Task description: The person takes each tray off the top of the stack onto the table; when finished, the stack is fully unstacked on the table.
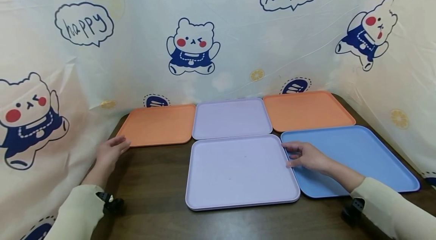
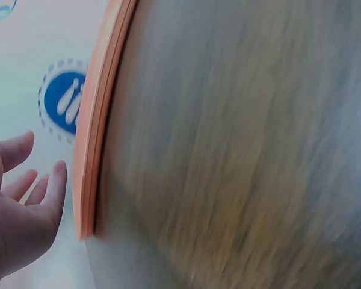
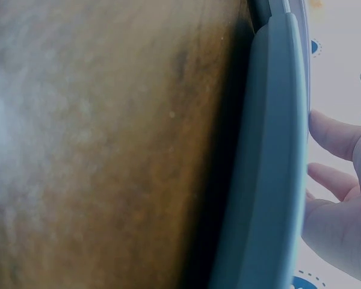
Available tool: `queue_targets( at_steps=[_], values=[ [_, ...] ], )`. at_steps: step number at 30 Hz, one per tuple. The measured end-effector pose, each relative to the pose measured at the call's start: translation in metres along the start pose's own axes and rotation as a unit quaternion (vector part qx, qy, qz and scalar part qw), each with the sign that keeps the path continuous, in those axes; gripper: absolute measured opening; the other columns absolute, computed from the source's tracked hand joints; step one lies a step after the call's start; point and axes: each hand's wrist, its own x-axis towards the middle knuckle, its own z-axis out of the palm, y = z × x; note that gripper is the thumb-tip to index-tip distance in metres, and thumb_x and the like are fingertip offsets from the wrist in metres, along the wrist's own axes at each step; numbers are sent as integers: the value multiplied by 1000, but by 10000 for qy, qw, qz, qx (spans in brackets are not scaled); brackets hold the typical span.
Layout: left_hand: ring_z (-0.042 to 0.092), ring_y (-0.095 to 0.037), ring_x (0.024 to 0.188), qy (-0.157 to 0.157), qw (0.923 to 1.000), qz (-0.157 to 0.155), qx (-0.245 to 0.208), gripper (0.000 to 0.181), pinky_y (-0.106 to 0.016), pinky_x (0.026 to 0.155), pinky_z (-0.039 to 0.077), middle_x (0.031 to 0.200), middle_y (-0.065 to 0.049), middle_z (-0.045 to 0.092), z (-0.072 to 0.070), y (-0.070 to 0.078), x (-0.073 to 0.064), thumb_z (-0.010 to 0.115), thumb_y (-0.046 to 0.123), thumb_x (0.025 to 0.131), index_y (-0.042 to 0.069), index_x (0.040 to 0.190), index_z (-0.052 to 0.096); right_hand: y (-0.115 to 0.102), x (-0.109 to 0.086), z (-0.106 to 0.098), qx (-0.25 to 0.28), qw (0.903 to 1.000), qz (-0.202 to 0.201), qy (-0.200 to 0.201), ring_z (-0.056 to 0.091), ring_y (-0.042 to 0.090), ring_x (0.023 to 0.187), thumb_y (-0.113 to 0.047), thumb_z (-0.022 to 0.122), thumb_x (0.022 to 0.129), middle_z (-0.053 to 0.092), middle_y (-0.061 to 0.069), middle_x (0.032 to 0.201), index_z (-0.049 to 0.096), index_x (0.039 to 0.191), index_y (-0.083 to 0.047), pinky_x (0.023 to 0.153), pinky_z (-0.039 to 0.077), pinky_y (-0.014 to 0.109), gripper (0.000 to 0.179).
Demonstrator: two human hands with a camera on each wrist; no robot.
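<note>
My left hand (image 1: 110,152) is at the front left corner of the left orange tray (image 1: 160,124), fingers loosely bent and holding nothing. The left wrist view shows that hand (image 2: 30,198) beside the layered orange rim (image 2: 96,132). At the right edge of the front lavender tray (image 1: 238,172), my right hand (image 1: 308,156) has its thumb and fingertips against or very near the rim, over the left side of the blue tray (image 1: 357,156). In the right wrist view the bluish tray rim (image 3: 271,162) partly hides the fingertips of the right hand (image 3: 343,192).
Behind lie another lavender tray (image 1: 231,119) and a right orange tray (image 1: 306,111), side by side with the left orange one. The dark wooden table (image 1: 150,190) shows at front left. A printed cloth (image 1: 136,43) hangs along the back and sides.
</note>
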Motion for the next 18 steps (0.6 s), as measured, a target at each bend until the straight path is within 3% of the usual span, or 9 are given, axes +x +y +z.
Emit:
queue_targets(
  at_steps=[2, 5, 9, 14, 18],
  values=[
    [60, 2, 90, -116, 9995, 132, -277, 67, -25, 88, 53, 138, -18, 47, 9, 3, -5, 67, 25, 87, 3, 143, 38, 0, 0, 0, 20, 10000, -8, -10, 56, 36, 117, -21, 77, 78, 42, 26, 140, 45, 139, -6, 91, 52, 40, 70],
    [60, 5, 88, -591, 9967, 371, -413, 64, -20, 84, 53, 135, -19, 47, 21, 7, -16, 64, 19, 90, 0, 143, 35, 1, 0, 0, 31, 10000, -22, -18, 56, 35, 117, -21, 77, 78, 42, 27, 140, 45, 139, -7, 91, 52, 40, 70],
    [61, 5, 92, -1245, 9895, 565, -467, 63, -21, 88, 52, 134, -20, 46, 38, 14, -34, 60, 17, 92, -2, 144, 31, 1, 0, 0, 28, 10000, -42, -17, 56, 35, 117, -21, 76, 78, 42, 27, 140, 45, 139, -6, 91, 52, 40, 70],
    [62, -2, 102, -1681, 9840, 446, -400, 61, -30, 97, 48, 141, -21, 42, 61, 22, -58, 60, 20, 92, 3, 145, 33, 0, -1, 0, 23, 10000, -24, -1, 56, 35, 117, -21, 76, 78, 43, 26, 139, 46, 139, -6, 92, 52, 40, 69],
    [58, -15, 116, -1953, 9797, 272, -367, 58, -30, 98, 47, 143, -18, 42, 78, 25, -71, 60, 22, 93, 8, 144, 36, -2, -1, 0, 10, 10000, -14, 10, 56, 35, 117, -20, 76, 79, 43, 26, 139, 46, 139, -6, 92, 52, 40, 69]
  ],
)
